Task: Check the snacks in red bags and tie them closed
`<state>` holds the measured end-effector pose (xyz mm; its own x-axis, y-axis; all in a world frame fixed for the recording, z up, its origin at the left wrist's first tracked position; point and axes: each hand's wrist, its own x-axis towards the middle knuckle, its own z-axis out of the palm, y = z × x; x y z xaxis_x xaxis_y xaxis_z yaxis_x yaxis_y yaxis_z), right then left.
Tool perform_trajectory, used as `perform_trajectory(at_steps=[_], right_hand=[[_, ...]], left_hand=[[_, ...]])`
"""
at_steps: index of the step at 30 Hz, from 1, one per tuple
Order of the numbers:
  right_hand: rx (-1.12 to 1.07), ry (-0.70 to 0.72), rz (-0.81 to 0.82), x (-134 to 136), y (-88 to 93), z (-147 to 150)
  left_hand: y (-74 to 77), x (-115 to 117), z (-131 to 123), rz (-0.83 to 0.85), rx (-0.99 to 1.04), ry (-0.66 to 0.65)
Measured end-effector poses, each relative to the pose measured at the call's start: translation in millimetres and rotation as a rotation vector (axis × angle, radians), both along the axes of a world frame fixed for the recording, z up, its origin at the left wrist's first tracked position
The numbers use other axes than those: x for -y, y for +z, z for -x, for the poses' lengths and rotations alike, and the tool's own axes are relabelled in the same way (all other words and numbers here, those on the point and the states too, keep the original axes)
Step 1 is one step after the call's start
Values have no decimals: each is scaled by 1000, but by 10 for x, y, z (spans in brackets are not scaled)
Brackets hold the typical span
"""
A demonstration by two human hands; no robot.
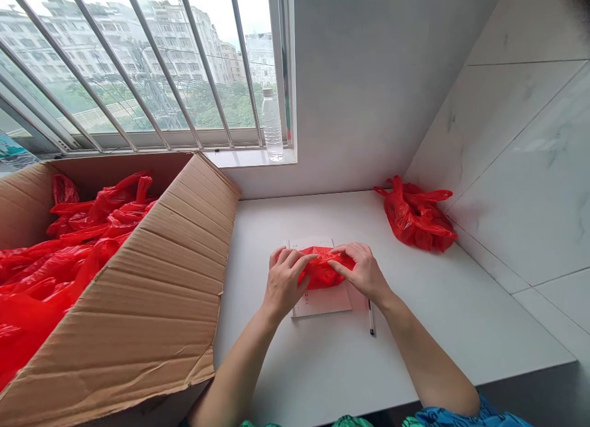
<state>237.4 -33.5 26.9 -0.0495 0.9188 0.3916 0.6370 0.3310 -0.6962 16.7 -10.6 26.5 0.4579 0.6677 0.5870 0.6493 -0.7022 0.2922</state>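
Note:
A small red plastic bag (325, 274), bunched up, lies over a white notebook (322, 303) on the counter. My left hand (286, 281) grips the bag's left side, thumb and fingers closed on its edge. On the other side my right hand (362, 270) pinches the top right edge of the same bag between thumb and fingers. What the bag contains, if anything, is hidden. Beside the notebook, just below my right hand, lies a pen (371, 319), its upper end close to my wrist.
At left stands a large open cardboard box (184, 261) heaped with red plastic bags (87, 242). Another red bag (417, 218) sits at the back right of the white counter (276, 365), near the tiled wall. A clear bottle (271, 126) stands on the windowsill by the barred window.

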Motion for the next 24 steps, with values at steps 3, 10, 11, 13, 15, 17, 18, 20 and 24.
perform_trajectory(at_steps=[3, 10, 11, 13, 15, 17, 18, 20, 24], right_hand=[[-124, -113, -10, -19, -18, -59], [-463, -337, -142, -50, 12, -230], [-450, -362, -230, -18, 58, -218], [-358, -363, -462, 79, 181, -154], [-216, -209, -651, 196, 318, -39], [-71, 54, -688, 287, 431, 109], [-5, 157, -653, 313, 470, 184], [111, 256, -536, 323, 503, 308], [273, 287, -367, 288, 450, 365]], left_hand=[[16, -3, 28, 79, 222, 42], [109, 66, 57, 308, 991, 125], [137, 90, 56, 303, 1026, 101], [208, 151, 52, 277, 1044, 41], [290, 224, 48, 253, 1023, -13], [367, 302, 51, 223, 992, -66], [397, 339, 58, 198, 976, -100], [433, 405, 86, 137, 940, -193], [414, 482, 162, 170, 927, -377]])
